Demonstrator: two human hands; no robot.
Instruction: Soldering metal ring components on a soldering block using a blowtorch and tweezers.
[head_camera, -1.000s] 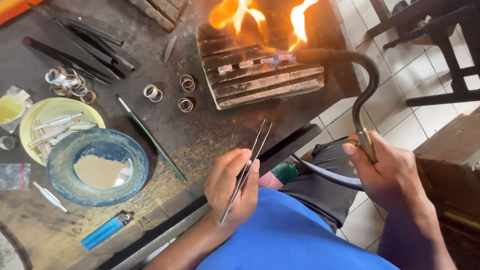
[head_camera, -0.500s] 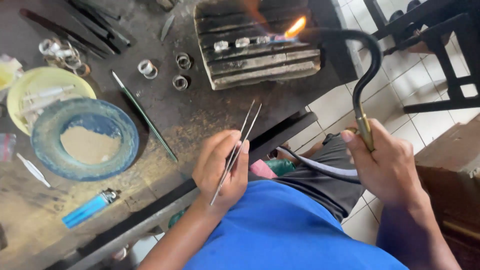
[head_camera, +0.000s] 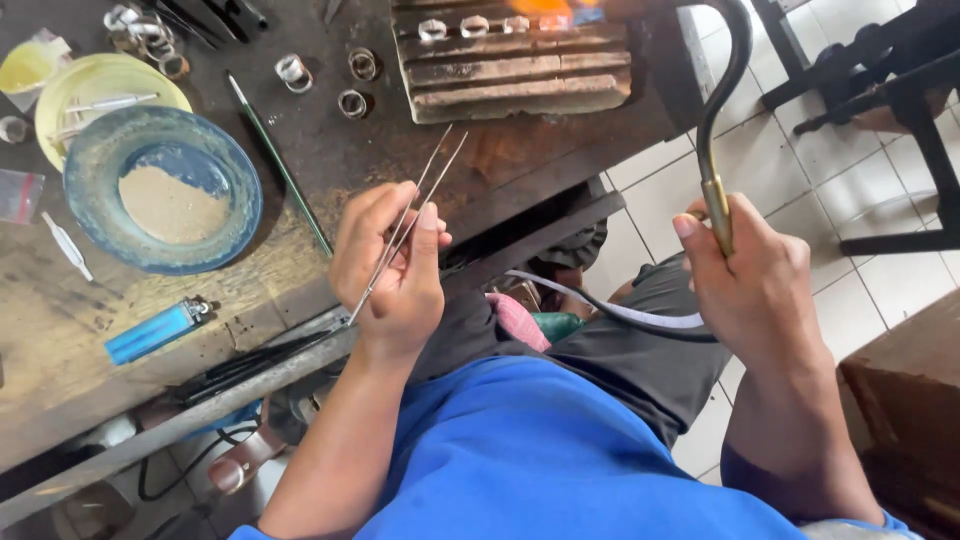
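Ring soldering at a workbench, seen from the head camera. Long tweezers (head_camera: 405, 235) are pinched in the left hand (head_camera: 392, 272), fingers pressed together on the shanks; the tips are slightly spread, hold nothing, and hang just short of the charred soldering block (head_camera: 515, 75). A gas torch (head_camera: 722, 120) with a curved neck is clasped in the right hand (head_camera: 755, 285), fingers closed around its brass stem; its nozzle is directed at the block's far edge, where an orange glow is visible. Three metal rings (head_camera: 474, 26) are set in a row along that far edge, under the flame. Heating is judged to be in progress; the joints themselves are too small to be assessed. Further rings (head_camera: 352, 102) lie unheated on the workbench (head_camera: 300, 250) just left of the block, and more are gathered at the far left corner, so much work appears to remain.

The near edge of the workbench runs diagonally just beneath the left hand. Open surface is found between the block and that edge. To the left, a thin green rod (head_camera: 280, 165), a blue bowl of powder (head_camera: 162, 190) and a blue lighter (head_camera: 155, 332) crowd the surface. Free air over the tiled floor (head_camera: 660, 190) is available to the torch hand.
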